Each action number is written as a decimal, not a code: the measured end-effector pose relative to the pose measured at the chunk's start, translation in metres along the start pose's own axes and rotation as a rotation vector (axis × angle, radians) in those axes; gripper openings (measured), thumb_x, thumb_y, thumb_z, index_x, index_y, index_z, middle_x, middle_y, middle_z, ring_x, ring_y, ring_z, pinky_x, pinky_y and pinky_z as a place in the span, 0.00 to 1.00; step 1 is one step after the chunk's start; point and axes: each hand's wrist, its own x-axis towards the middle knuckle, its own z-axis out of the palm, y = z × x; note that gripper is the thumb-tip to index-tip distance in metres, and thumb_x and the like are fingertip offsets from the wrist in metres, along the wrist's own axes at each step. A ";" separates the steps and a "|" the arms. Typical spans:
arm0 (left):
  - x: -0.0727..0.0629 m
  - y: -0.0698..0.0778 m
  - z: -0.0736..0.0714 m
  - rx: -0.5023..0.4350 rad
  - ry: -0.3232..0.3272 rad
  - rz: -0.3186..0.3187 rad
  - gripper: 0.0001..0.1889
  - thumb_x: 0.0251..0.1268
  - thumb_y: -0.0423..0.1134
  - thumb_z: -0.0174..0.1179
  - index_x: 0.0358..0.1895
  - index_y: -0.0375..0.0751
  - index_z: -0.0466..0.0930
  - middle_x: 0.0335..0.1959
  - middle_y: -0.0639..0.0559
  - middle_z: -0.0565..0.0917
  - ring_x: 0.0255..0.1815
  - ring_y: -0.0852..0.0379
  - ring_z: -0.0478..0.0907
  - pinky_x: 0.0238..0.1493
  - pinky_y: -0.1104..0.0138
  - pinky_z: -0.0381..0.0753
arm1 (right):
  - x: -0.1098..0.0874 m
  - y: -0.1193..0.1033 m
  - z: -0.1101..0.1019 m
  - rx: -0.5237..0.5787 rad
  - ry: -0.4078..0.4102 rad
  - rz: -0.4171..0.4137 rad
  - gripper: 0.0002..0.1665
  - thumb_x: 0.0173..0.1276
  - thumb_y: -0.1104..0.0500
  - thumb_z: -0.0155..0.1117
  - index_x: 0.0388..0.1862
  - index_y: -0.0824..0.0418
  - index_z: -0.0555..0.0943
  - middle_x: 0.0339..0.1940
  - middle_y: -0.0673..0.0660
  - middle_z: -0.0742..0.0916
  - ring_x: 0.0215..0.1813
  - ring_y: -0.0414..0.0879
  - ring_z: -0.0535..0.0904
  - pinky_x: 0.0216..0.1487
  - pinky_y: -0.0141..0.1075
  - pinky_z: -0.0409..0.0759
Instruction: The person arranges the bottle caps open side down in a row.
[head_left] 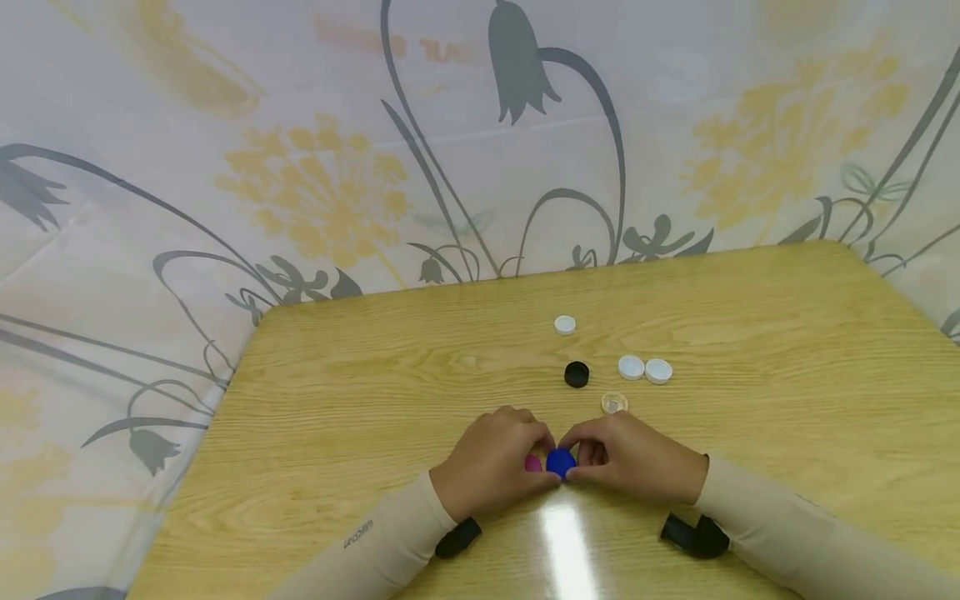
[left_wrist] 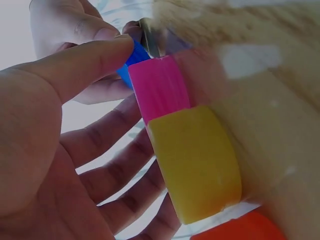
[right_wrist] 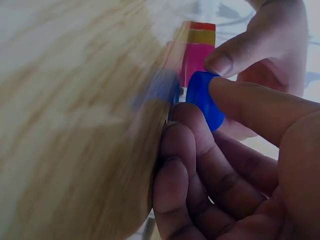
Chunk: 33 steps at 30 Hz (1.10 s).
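A blue bottle cap (head_left: 561, 463) sits between my two hands on the wooden table, tilted a little off its surface in the right wrist view. My right hand (head_left: 637, 458) pinches it between thumb and index finger, the other fingers curled close to the tabletop. From the other side, my left hand (head_left: 495, 462) has thumb and index finger on the same cap's edge. Next to it stands a pink cap (left_wrist: 159, 89), then a yellow cap (left_wrist: 196, 164) and an orange-red cap (left_wrist: 239, 229), lined up beneath my left palm. In the head view my left hand hides most of this row.
Beyond my hands lie a black cap (head_left: 577, 374), a clear yellowish cap (head_left: 614, 403) near my right knuckles, two white caps (head_left: 632, 367) side by side and another white cap (head_left: 565, 325) farther back. A flower-patterned cloth (head_left: 450, 167) hangs behind the table (head_left: 360, 375).
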 end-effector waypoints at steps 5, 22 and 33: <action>-0.001 0.000 0.002 0.041 0.013 0.011 0.15 0.56 0.56 0.73 0.39 0.53 0.87 0.38 0.61 0.84 0.38 0.64 0.76 0.37 0.72 0.74 | 0.002 0.000 0.002 -0.022 -0.007 0.006 0.11 0.66 0.57 0.71 0.45 0.59 0.86 0.24 0.40 0.82 0.27 0.30 0.76 0.31 0.29 0.79; -0.003 0.002 0.004 0.115 0.064 0.038 0.15 0.56 0.56 0.73 0.40 0.51 0.87 0.38 0.59 0.83 0.39 0.62 0.77 0.38 0.71 0.77 | 0.005 -0.002 0.002 -0.069 -0.001 0.015 0.10 0.65 0.59 0.72 0.44 0.59 0.86 0.22 0.39 0.80 0.25 0.28 0.73 0.28 0.27 0.76; -0.005 0.004 0.006 0.150 0.082 0.065 0.16 0.57 0.57 0.72 0.40 0.51 0.87 0.37 0.59 0.83 0.38 0.62 0.77 0.37 0.71 0.76 | 0.001 -0.005 0.004 -0.079 0.001 0.027 0.09 0.66 0.59 0.71 0.44 0.57 0.86 0.22 0.39 0.79 0.25 0.28 0.72 0.28 0.27 0.75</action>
